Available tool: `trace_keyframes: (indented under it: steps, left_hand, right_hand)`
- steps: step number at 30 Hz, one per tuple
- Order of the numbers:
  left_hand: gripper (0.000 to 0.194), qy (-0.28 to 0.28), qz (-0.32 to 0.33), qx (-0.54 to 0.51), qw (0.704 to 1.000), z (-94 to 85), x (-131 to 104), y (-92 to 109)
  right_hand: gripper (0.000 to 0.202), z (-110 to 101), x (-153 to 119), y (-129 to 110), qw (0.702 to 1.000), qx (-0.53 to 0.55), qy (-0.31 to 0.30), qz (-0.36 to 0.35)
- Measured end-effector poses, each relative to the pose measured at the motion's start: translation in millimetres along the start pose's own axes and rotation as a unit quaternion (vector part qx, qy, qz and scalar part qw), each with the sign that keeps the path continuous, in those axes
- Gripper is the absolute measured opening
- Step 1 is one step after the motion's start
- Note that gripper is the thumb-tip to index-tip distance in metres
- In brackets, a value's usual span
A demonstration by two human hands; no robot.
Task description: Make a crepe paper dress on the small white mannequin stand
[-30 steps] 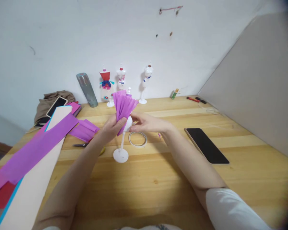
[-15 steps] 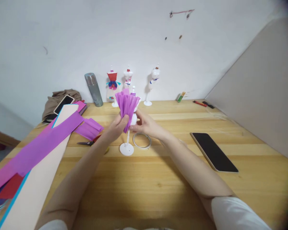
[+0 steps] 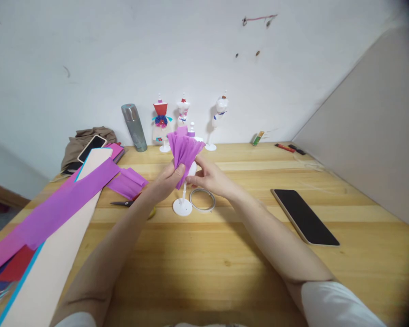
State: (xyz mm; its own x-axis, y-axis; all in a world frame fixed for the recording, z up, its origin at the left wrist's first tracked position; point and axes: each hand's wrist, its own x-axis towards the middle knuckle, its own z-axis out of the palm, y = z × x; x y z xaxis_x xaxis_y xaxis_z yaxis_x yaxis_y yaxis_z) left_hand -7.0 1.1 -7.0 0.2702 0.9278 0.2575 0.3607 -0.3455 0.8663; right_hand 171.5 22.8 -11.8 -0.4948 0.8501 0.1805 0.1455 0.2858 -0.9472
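Note:
A small white dress form on a round base stands upright in front of me, its torso mostly covered by pleated purple crepe paper. The gathered lower end of the paper is pinched by my left hand, thumb in front, against the form. From the other side my right hand curls its fingers around the form's hip, just above the stand pole. A ring of thin tape or wire lies beside the base. Scissors rest partly under my left forearm, close to a loose purple crepe piece.
Three more dress forms stand by the wall, one in a red top. At left are a grey flask, brown cloth, a phone and paper strips. A large phone lies at right, a glue stick behind.
The dress form's base has shifted slightly right and away from me. The paper's fanned top has moved right and spread a little across the form; both hands keep their hold.

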Motion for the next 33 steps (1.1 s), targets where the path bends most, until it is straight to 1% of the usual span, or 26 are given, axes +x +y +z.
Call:
trace_keyframes:
  steps: [3, 7, 10, 13, 16, 20, 23, 27, 30, 33]
  left_hand:
    - [0.054, 0.003, -0.003, 0.007, 1.000, 0.0, -0.5, -2.0]
    - [0.052, 0.002, 0.004, 0.028, 1.000, -3.1, -0.9, -5.1]
    - [0.051, -0.005, 0.013, 0.039, 0.999, -5.1, 0.4, -6.8]
    - [0.054, -0.006, 0.001, 0.045, 0.999, -6.0, 1.7, -6.1]
    - [0.052, -0.007, -0.009, 0.055, 0.998, -9.2, 1.3, -3.8]
    - [0.042, -0.031, -0.002, 0.068, 0.997, -18.9, -0.1, -1.0]
    - [0.039, -0.052, -0.002, 0.068, 0.996, -23.6, -0.4, 1.6]
    - [0.037, -0.062, -0.017, 0.046, 0.997, -18.4, -0.3, 5.6]
    - [0.040, -0.050, -0.011, 0.034, 0.998, -10.3, -0.9, 6.7]
    - [0.044, -0.034, -0.008, 0.026, 0.999, -5.0, -1.4, 5.4]
  right_hand:
    - [0.054, 0.5, 0.8, 1.8, 1.000, -0.008, 0.006, 0.000]
    - [0.051, 0.3, 1.0, 2.5, 0.998, -0.049, 0.017, -0.040]
    - [0.054, 0.3, 0.0, 0.5, 0.994, -0.087, 0.028, -0.060]
    - [0.055, 1.3, -1.7, -2.0, 0.990, -0.116, 0.036, -0.067]
    - [0.050, 3.4, -3.1, -3.0, 0.987, -0.140, 0.046, -0.067]
    - [0.048, 7.0, -2.3, -1.2, 0.985, -0.146, 0.040, -0.078]
    - [0.049, 9.2, -1.0, -0.7, 0.984, -0.151, 0.043, -0.085]
    - [0.047, 8.6, -3.2, -6.9, 0.981, -0.171, 0.060, -0.066]
    - [0.042, 6.8, -6.8, -14.4, 0.979, -0.184, 0.065, -0.055]
    - [0.039, 7.5, -8.2, -18.3, 0.975, -0.198, 0.080, -0.067]
